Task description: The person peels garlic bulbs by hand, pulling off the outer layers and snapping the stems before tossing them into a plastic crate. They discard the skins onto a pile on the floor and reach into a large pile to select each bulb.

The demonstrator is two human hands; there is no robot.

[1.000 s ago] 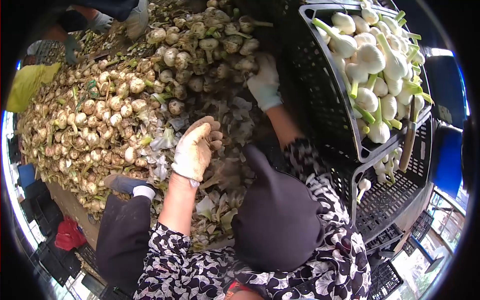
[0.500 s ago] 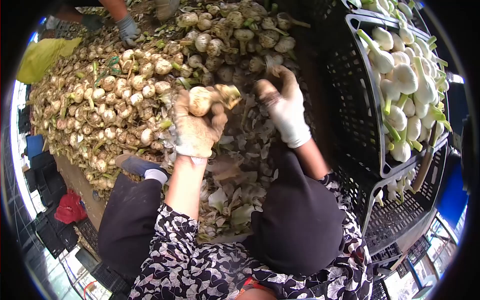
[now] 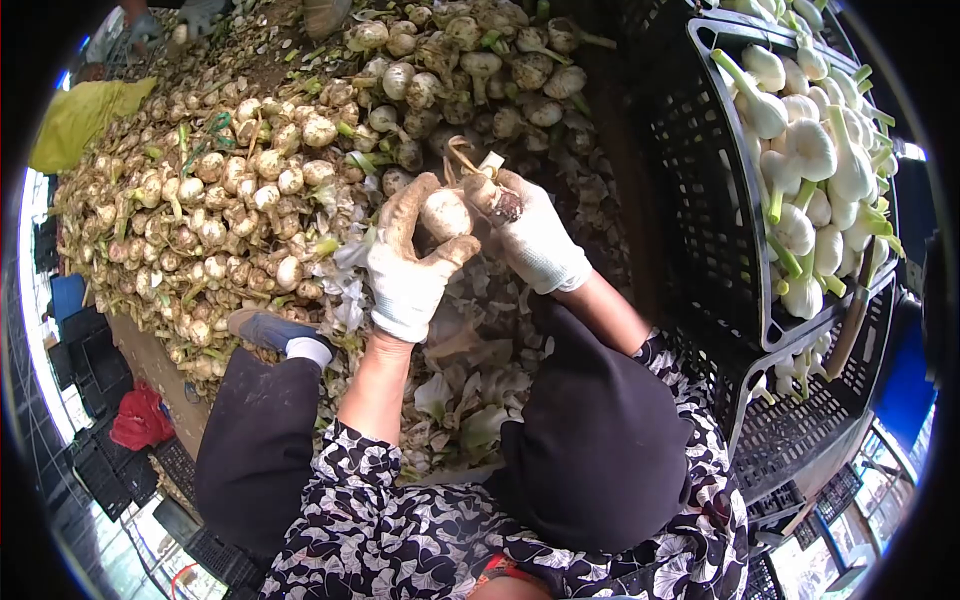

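Observation:
Both my hands wear white knit gloves with soiled fingers. A pale garlic bulb (image 3: 446, 215) rests between the thumb and fingers of my left hand (image 3: 405, 265), which is closed around its side. My right hand (image 3: 535, 235) is at the bulb's upper right, with thumb and fingers pinched at its stem end. Strips of dry skin stick up there. How firmly the right fingers grip is partly hidden. Loose garlic skins (image 3: 480, 385) lie below my hands, between my legs.
A large heap of unpeeled garlic (image 3: 220, 230) spreads to the left and ahead. At right, a black plastic crate (image 3: 700, 180) holds cleaned white bulbs, stacked above another crate (image 3: 800, 430). Another person's gloved hand (image 3: 200, 15) works at the far left. A yellow sack (image 3: 85, 125) lies nearby.
My right hand has come left to meet the garlic bulb at its stem end. My left hand has turned and shifted slightly right with the bulb. The other person's hands have moved farther back.

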